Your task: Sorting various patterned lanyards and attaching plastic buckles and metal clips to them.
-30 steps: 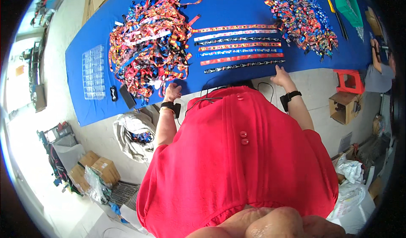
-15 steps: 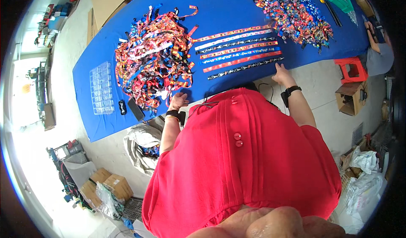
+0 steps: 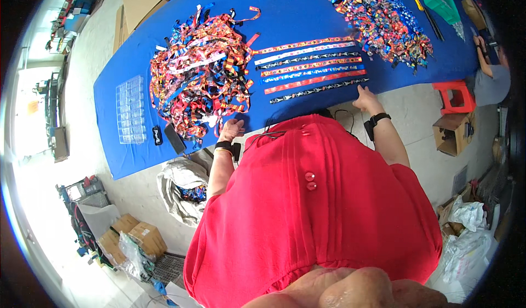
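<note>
Several patterned straps point(image 3: 312, 73) lie flat in parallel rows on the blue-covered table point(image 3: 274, 12), in red, white, black, blue and yellow. My right hand point(image 3: 367, 99) is at the table's near edge, close to the right end of the nearest, black-and-white strap point(image 3: 319, 90). Its fingers are stretched out and hold nothing. Beside a large tangled heap of straps point(image 3: 200, 81), my left hand point(image 3: 233, 129) rests at the near edge with loosely curled fingers and nothing visible in them. Both wrists wear black bands.
At the far right lies a heap of small colourful folded pieces point(image 3: 378, 23), with a green bin point(image 3: 436, 0) beyond. A clear compartment box point(image 3: 130, 111) and a dark phone-like slab point(image 3: 175, 139) sit left. A red stool point(image 3: 453, 97) stands right, near another person's arm point(image 3: 483, 61).
The whole view has shifted slightly. Both hands stay at nearly the same places by the table edge, and the rows of straps look unchanged.
</note>
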{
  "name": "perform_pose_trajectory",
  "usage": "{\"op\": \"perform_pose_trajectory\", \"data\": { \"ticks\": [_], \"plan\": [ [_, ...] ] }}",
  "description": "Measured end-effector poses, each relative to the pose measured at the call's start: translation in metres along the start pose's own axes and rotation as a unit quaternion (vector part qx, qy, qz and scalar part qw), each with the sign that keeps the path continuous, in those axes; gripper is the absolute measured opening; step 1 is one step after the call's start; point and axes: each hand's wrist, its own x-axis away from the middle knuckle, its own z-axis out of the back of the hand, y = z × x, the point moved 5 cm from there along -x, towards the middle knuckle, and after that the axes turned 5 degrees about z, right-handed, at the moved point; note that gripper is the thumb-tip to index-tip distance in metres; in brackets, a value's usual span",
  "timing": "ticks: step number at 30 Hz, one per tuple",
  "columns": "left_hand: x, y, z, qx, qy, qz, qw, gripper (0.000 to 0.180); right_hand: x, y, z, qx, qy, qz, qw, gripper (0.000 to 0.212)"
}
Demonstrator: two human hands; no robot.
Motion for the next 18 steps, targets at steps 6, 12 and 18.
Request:
{"op": "perform_pose_trajectory", "data": {
  "ticks": [6, 12, 18],
  "plan": [
    [-0.014, -0.012, 0.001, 0.0, 0.002, -0.011, 1.0, 0.038, 0.011, -0.01, 0.012, -0.034, -0.004, 0.025, 0.999, 0.085],
    [-0.016, -0.011, 0.003, -0.013, 0.001, 0.005, 1.0, 0.04, -0.02, 0.009, -0.003, 0.002, -0.002, 0.034, 0.999, 0.092],
    [-0.014, -0.01, 0.002, -0.016, -0.016, 0.029, 0.999, 0.046, -0.033, 0.013, -0.007, -0.031, -0.051, 0.01, 0.998, 0.094]
  ]
}}
